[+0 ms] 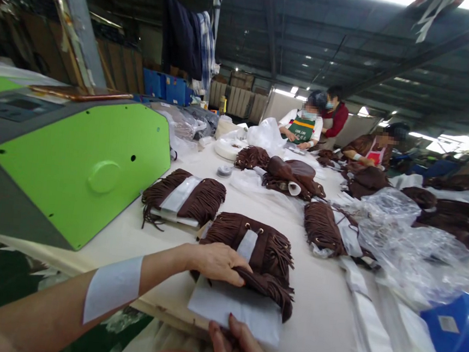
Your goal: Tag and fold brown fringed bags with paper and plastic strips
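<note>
A dark brown fringed bag lies at the near table edge, with metal eyelets and a pale strip across its middle. My left hand reaches over it from the left, its fingers closed on the bag's near fringed edge. Under that edge a white sheet sticks out towards me. Below the sheet is my right hand, palm partly up, fingers loosely bent and apart, with nothing visible in them. A pale patch is on my left forearm.
A green and grey machine stands left. Wrapped fringed bundles lie behind left and right. Clear plastic and a blue bin are at right. Several co-workers work across the table.
</note>
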`<state>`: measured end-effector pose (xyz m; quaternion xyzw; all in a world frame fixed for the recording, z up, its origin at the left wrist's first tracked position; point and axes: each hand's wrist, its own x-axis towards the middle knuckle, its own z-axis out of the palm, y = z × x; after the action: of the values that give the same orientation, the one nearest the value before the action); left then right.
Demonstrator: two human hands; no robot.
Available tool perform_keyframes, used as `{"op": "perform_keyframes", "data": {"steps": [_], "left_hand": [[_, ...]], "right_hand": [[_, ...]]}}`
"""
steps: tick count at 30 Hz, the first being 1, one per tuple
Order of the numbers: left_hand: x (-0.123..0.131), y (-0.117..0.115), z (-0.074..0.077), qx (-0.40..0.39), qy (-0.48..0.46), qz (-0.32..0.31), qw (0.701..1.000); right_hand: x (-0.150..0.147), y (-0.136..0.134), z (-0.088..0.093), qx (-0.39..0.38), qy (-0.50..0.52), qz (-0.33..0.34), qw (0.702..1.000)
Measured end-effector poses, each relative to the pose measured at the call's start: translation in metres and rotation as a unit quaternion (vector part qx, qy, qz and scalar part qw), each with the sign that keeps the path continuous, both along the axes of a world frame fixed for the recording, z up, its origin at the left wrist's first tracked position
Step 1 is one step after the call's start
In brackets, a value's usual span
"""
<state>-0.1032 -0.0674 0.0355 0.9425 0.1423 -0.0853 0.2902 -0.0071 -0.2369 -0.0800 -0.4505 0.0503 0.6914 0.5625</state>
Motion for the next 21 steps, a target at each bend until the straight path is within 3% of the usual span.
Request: {"op": "perform_keyframes", "data": {"steps": [5,11,16,21], "left_hand": [[-0.005,0.000,-0.004,0.013,0.011,-0.054,0.998],[-0.013,-0.015,-0.002,0.099,0.011,-0.104,0.990],[-0.019,-0.035,-0.009,0.140,-0.012,-0.087,0.986],[-0.024,-0.044,-0.043,0.247,-0.072,-0.082,0.963]], "right_hand": [[0.001,0.014,0.021,-0.029,0.096,-0.063,0.993],[-0.004,0.024,0.047,-0.060,0.077,-0.030,0.995],[0.001,0.029,0.036,-0.030,0.044,0.075,0.996],[0.010,0.015,0.016,0.028,-0.046,0.179,0.982]]}}
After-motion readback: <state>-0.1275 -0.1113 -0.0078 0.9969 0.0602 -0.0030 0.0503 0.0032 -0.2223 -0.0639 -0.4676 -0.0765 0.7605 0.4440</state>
